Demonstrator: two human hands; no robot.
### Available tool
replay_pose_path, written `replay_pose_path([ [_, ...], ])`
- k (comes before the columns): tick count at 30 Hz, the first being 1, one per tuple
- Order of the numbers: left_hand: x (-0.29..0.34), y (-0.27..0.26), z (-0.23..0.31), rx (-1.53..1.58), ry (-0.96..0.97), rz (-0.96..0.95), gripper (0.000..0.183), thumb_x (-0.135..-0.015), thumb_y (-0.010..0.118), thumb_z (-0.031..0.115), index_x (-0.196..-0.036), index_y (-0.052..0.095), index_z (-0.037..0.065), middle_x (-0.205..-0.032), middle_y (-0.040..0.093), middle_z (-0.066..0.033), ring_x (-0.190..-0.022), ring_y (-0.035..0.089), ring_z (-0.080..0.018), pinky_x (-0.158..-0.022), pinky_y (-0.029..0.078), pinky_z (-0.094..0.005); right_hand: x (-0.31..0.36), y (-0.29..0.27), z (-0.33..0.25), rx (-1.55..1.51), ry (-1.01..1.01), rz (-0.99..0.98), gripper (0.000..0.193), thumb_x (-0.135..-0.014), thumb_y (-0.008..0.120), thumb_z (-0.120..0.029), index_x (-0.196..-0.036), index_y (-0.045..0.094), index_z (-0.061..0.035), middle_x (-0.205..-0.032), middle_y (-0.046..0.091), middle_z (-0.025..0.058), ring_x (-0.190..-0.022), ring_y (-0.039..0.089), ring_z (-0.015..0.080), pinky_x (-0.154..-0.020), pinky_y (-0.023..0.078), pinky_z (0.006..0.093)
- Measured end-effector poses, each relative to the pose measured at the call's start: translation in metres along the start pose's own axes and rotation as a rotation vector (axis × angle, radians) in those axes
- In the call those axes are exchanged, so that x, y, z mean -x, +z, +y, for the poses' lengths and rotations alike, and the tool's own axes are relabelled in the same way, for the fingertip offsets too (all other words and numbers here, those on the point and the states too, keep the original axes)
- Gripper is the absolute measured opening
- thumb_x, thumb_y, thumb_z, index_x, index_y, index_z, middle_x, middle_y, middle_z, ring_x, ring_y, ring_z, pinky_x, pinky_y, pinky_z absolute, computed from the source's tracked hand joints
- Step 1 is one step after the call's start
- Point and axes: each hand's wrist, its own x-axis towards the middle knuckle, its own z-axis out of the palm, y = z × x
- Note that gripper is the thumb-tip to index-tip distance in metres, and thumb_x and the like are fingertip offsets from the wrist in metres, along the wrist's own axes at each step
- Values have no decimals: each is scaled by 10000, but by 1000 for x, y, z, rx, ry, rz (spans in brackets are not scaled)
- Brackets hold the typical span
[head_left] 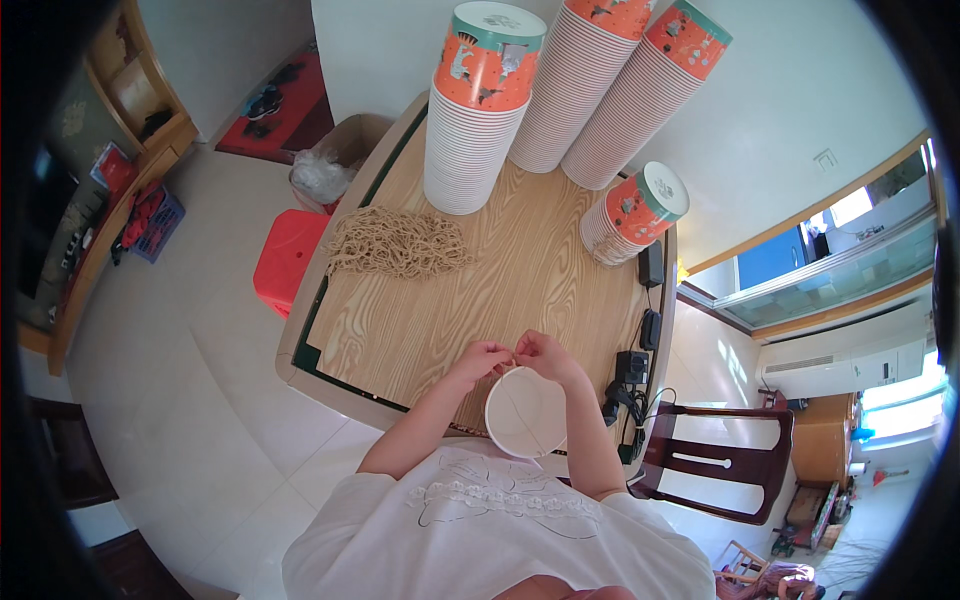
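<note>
Head view
Left hand (484,359): seen just above the far rim of the white paper bowl, fingertips drawn together in a pinch at the rim; a thin cord appears to be nipped between them, though it is too fine to be made out with certainty.
Right hand (545,353): placed just beside the left hand, fingertips likewise closed in a pinch at the same spot on the rim; the two hands are nearly touching.
White paper bowl (526,411): held at the near edge of the table, open mouth turned up toward the camera, directly below both sets of fingertips; a thin line is seen crossing its inside.
Wooden table (440,310): light grain top with rounded corners.
Cord pile (396,243): a loose tan heap laid on the far left part of the table, well apart from the hands.
Cup stacks (478,110): tall stacks of white bowls with orange printed tops, set along the far edge.
Short stack (634,213): tilted on its side at the far right.
Red stool (288,258): stood left of the table.
Wooden chair (722,458): stood at the right.
</note>
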Motion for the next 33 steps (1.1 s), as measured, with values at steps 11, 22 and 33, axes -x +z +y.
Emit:
replay_pose_path([
  [11, 0, 1, -1, -54, 15, -1, 109, -783, 580, 179, -846, 588, 90, -751, 604, 7, -628, 540, -66, -540, 405, -195, 1, -1, 2, 6, 0, -14, 117, -725, 606, -3, -800, 521, -34, -675, 529, -4, -623, 500, 75, -549, 418, 210],
  [22, 7, 3, 6, 49, -36, 19, 104, -798, 562, 170, -866, 578, 94, -776, 617, -4, -634, 555, -66, -531, 416, -182, 0, -2, 8, 13, -17, -26, 132, -724, 604, 5, -811, 514, -37, -684, 520, -7, -637, 496, 74, -560, 417, 207],
  [33, 6, -1, 1, 45, -41, -7, 92, -806, 563, 179, -854, 580, 103, -770, 614, 4, -636, 552, -62, -531, 416, -182, 0, -1, 11, -8, -38, -9, 109, -719, 617, -25, -787, 532, -29, -680, 561, 19, -634, 525, 99, -568, 444, 233],
])
